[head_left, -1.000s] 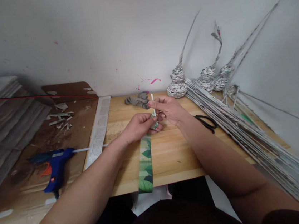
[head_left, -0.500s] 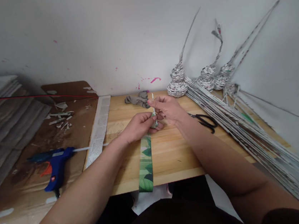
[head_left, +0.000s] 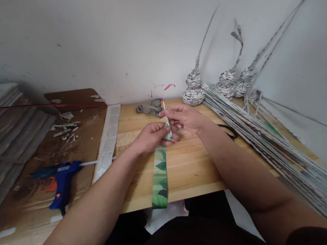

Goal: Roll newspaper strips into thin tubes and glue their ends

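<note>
My left hand [head_left: 153,136] pinches a small white and green paper piece [head_left: 168,136] above the middle of the wooden board. Just right of it, my right hand [head_left: 184,118] has its fingers closed around a thin white stick [head_left: 164,107] that rises from this piece. A green leaf-patterned strip [head_left: 159,178] hangs over the board's front edge, its upper end below my left hand. Behind the hands lies a crumpled grey cloth [head_left: 149,108]. Black scissor handles [head_left: 231,130] show partly behind my right forearm.
A blue glue gun [head_left: 65,181] lies on brown cardboard [head_left: 84,202] at left, near paper scraps [head_left: 70,129]. Long paper rods [head_left: 240,125] slant across the right side. Woven gourd shapes [head_left: 193,91] stand along the wall. Stacked grey sheets [head_left: 9,148] fill the far left.
My right hand has shifted slightly right, and its forearm now covers more of the scissors. The white stick leans a little more to the left.
</note>
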### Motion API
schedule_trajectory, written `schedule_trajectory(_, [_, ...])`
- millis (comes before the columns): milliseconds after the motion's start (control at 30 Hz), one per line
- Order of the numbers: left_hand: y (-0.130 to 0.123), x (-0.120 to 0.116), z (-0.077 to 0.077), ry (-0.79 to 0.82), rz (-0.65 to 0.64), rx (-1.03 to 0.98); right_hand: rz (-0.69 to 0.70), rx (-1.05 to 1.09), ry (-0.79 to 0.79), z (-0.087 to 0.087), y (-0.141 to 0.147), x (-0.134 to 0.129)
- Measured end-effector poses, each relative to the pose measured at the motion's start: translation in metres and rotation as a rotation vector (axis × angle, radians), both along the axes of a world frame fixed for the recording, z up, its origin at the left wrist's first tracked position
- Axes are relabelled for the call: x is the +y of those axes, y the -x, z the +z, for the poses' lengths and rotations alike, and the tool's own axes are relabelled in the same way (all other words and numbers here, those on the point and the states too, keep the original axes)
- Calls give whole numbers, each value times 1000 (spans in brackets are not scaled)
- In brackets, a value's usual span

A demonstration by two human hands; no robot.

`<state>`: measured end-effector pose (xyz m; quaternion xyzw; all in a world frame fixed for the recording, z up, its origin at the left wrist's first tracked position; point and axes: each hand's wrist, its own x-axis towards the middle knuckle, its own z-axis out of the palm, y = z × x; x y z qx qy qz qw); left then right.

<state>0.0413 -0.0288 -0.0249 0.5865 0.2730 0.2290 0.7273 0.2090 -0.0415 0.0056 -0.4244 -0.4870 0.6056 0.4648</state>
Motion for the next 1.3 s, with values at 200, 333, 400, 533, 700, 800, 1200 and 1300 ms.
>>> schedule_trajectory(200, [0,-1,3,-3,14,20,-102,-13,7,-1,0,1])
schedule_trajectory(333, [-1,-2,2,-37,13,37,-159,-11,37,1,7,0])
schedule_trajectory(400, [-1,-2,1,-49,7,42,-192,-14,50,1,8,0])
schedule_trajectory(533, [-1,-2,1,-23,-4,28,-142,-23,31,0,3,1])
schedule_trajectory(700, [0,-3,4,21,13,5,-12,-3,6,-4,-5,3])
schedule_trajectory(800, [0,-5,6,-11,11,20,-63,7,20,-4,-2,3])
schedule_trajectory(1200, [0,-4,7,-16,-4,28,1,12,27,-2,-2,1])
schedule_trajectory(1300, [0,-5,8,-3,1,39,0,6,33,0,0,0])
